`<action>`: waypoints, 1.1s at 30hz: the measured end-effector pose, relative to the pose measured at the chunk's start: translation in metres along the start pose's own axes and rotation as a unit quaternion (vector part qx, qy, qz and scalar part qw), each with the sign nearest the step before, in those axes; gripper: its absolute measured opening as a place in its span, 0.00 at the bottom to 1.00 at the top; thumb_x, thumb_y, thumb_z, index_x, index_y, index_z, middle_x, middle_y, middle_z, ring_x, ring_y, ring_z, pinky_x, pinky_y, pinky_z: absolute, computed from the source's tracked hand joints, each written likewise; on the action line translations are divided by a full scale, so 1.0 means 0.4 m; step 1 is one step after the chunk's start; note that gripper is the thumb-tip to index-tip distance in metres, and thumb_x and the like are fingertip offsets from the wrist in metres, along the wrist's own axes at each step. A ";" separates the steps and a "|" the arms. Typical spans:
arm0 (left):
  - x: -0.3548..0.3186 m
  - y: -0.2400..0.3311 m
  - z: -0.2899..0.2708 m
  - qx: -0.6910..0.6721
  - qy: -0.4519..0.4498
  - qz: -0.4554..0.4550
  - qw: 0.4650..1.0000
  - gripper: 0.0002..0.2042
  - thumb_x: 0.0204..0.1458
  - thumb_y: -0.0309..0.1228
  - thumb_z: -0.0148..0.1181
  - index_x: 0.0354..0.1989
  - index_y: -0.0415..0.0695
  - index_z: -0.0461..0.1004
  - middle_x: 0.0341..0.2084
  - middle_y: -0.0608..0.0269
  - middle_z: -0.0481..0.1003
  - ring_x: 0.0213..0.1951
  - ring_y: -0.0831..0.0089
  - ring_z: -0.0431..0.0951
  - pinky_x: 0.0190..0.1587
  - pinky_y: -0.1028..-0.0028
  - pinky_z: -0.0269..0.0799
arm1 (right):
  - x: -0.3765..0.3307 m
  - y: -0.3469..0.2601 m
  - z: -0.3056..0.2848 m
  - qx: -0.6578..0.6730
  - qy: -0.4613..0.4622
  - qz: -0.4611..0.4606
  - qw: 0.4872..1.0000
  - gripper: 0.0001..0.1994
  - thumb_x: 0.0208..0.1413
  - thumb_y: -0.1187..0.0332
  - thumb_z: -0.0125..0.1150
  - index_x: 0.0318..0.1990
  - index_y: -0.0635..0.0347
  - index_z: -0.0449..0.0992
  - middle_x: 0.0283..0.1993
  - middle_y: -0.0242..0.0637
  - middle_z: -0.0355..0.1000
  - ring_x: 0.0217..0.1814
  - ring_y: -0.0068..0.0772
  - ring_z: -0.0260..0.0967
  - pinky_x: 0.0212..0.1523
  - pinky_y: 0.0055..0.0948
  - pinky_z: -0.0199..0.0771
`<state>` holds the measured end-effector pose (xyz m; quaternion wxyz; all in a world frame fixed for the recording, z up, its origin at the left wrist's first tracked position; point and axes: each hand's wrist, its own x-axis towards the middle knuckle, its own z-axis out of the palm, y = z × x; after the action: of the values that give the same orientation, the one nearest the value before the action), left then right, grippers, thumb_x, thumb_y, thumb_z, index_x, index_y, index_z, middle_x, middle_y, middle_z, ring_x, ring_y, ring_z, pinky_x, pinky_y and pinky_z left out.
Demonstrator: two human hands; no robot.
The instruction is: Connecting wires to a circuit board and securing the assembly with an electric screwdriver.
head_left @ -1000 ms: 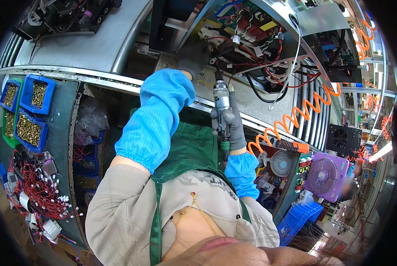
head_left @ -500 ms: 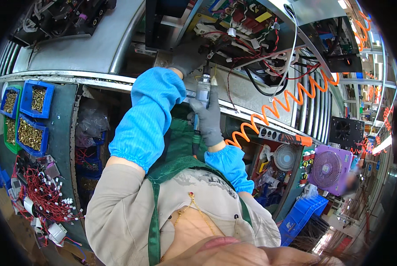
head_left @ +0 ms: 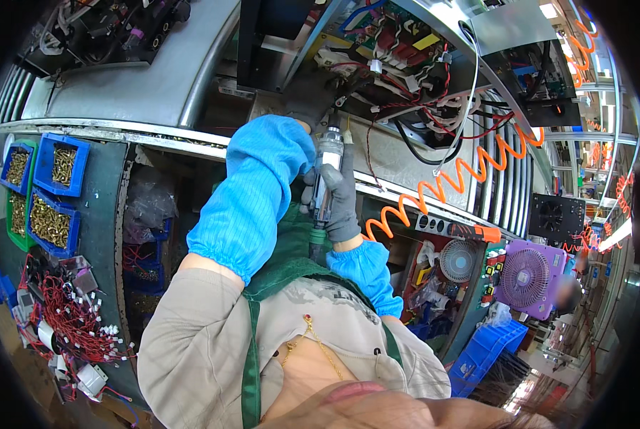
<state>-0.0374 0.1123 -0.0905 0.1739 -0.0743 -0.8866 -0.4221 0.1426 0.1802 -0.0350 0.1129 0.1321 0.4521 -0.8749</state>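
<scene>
a: what's crowding the work?
b: a wired circuit assembly (head_left: 413,64) sits up top, red, black and white leads spilling over its lower edge. an orange coiled air hose (head_left: 448,179) loops off to the right of the screwdriver, close by but not touching the glove. left of the arms, blue bins of brass screws (head_left: 48,193) line the bench, with bundles of red wire harness (head_left: 69,322) below them.

a: and the hands?
b: the right hand (head_left: 338,196), in a grey glove, is clenched around the pneumatic screwdriver (head_left: 327,168), which stands nearly upright with its tip up at the assembly's lower edge. the left hand (head_left: 309,93), also grey-gloved, rests against the assembly just above the tool; i can't tell whether it grasps anything. the blue sleeve (head_left: 255,193) hides most of that forearm.

a: room to move?
b: tight above, where the leads hang. the grey metal panel (head_left: 141,86) to the upper left is bare. a purple fan (head_left: 524,275) and a blue crate (head_left: 484,354) stand well apart at lower right.
</scene>
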 end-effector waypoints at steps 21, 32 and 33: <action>-0.004 -0.029 0.034 0.010 0.038 0.087 0.995 0.11 0.46 0.38 0.55 0.37 0.50 0.76 0.38 0.57 0.73 0.43 0.58 0.70 0.48 0.64 0.65 | -0.009 -0.018 -0.010 -0.110 0.033 -0.008 0.993 0.37 0.50 0.56 0.56 0.64 0.42 0.41 0.29 0.39 0.67 0.17 0.30 0.68 0.13 0.28 0.72; -0.008 -0.030 -0.016 0.014 0.010 0.061 0.998 0.12 0.47 0.38 0.54 0.41 0.57 0.75 0.40 0.60 0.73 0.42 0.58 0.73 0.44 0.63 0.69 | -0.142 -0.077 -0.099 -0.050 0.060 0.174 0.982 0.29 0.52 0.39 0.43 0.54 0.49 0.60 0.22 0.36 0.66 0.12 0.30 0.64 0.10 0.28 0.67; -0.008 -0.037 -0.012 0.010 0.006 0.071 0.997 0.12 0.48 0.37 0.53 0.41 0.56 0.75 0.40 0.60 0.73 0.42 0.58 0.73 0.45 0.64 0.68 | -0.176 -0.078 -0.150 -0.058 0.072 0.148 0.985 0.29 0.52 0.39 0.44 0.56 0.47 0.59 0.22 0.36 0.66 0.12 0.31 0.64 0.10 0.28 0.67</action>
<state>-0.0372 0.0990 -0.0996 0.2089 -0.1328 -0.8822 -0.4006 0.2067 0.2527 -0.0212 0.2162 0.2531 0.4847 -0.8089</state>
